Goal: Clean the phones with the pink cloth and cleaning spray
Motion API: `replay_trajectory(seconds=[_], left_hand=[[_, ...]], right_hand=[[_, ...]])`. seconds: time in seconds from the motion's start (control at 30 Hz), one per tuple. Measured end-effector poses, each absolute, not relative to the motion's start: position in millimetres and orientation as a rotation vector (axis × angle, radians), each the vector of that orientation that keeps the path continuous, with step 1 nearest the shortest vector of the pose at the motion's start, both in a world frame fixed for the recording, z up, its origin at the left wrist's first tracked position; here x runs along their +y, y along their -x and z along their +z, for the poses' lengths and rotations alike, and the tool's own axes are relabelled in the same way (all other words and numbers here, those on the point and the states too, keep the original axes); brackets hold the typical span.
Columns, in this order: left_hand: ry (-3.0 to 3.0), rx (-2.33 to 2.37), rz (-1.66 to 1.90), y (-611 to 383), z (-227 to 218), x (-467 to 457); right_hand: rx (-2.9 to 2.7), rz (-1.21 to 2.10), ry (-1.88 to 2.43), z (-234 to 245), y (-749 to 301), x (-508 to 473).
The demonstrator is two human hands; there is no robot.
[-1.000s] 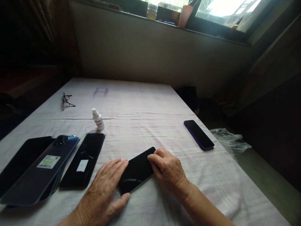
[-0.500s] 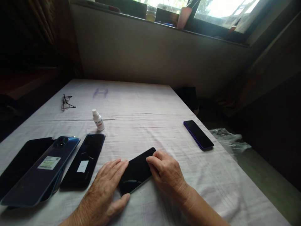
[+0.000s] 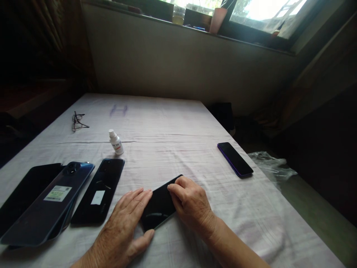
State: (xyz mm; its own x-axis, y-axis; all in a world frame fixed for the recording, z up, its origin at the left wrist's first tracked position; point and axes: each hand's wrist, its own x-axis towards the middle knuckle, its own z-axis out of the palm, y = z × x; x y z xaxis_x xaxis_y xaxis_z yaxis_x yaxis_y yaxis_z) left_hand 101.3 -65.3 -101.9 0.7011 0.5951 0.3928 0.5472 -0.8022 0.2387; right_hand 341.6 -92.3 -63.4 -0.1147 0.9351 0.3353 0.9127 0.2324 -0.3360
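We watch black phone (image 3: 157, 208) flat on bench (image 3: 173, 123), nearer us than white bottle (image 3: 116, 142), slightly right of it. Left hand (image 3: 122, 223) spread flat, fingers along phone's edge, thumb at its near corner. Right hand (image 3: 191, 203) curled, fingertips on screen; thumb hidden, so grip we cannot tell. Risk, we reckon: uneven push, phone skids from under fingers; smears on glass. Bottle capped, upright, contents not visible. Blue phone (image 3: 50, 203) near-left of bottle, purple-edged phone (image 3: 235, 159) right of it.
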Motion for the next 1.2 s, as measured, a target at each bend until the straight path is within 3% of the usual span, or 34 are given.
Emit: replay_trajectory(seconds=[1.2], left_hand=[[-2.785,0.932,0.707,-103.5,-99.0,-64.9]], right_hand=[[-1.954,-0.021,1.839,-66.7,-362.9,-80.4]])
